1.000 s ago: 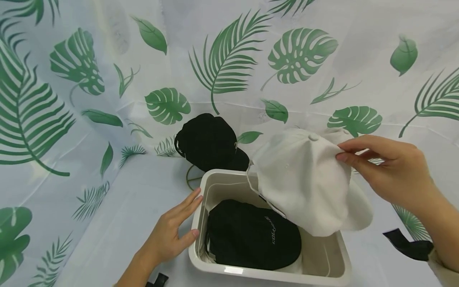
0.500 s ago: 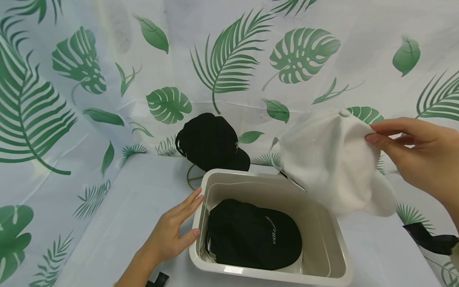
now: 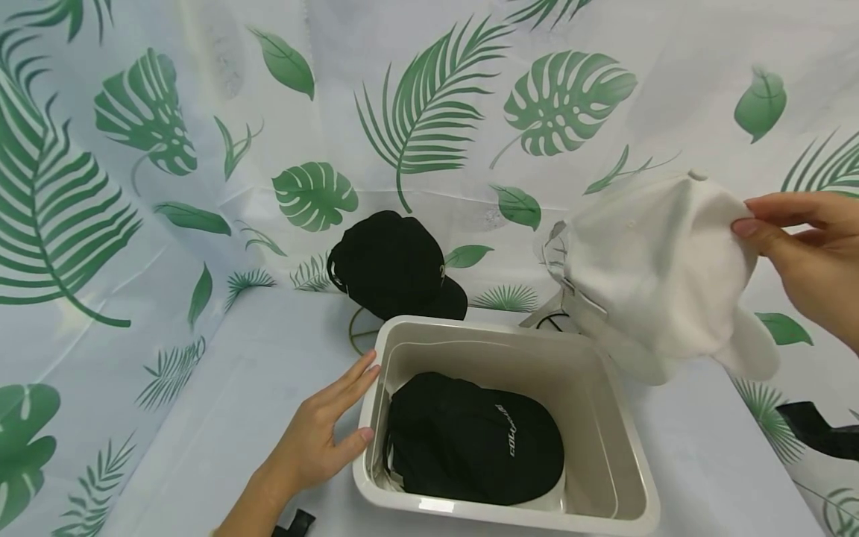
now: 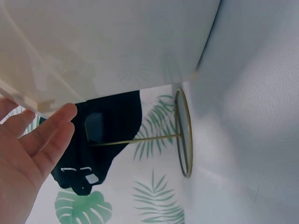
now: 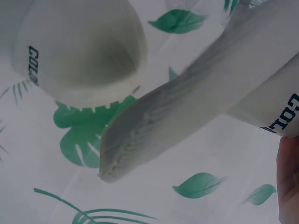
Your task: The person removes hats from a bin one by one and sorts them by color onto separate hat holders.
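Observation:
My right hand (image 3: 822, 257) pinches a white baseball cap (image 3: 661, 261) by its crown between thumb and fingers. The cap hangs beyond the right rear corner of a cream plastic bin (image 3: 503, 328), its brim to the right. In the right wrist view, dark lettering shows on the held cap (image 5: 275, 100). A second white cap (image 5: 84, 51) with similar lettering appears behind it. My left hand (image 3: 322, 429) rests with fairly straight fingers on the bin's left rim. Inside the bin lies a black cap (image 3: 470, 440) with white lettering on its front.
Behind the bin, another black cap (image 3: 392, 265) sits on a gold wire stand (image 4: 184, 133). A dark wire base (image 3: 553, 322) shows beyond the bin's rear right. Leaf-patterned white cloth (image 3: 429, 97) forms the backdrop close behind.
My right hand has carried the white cap up and right, from above the bin to beyond its right rear corner. My left hand stays on the rim.

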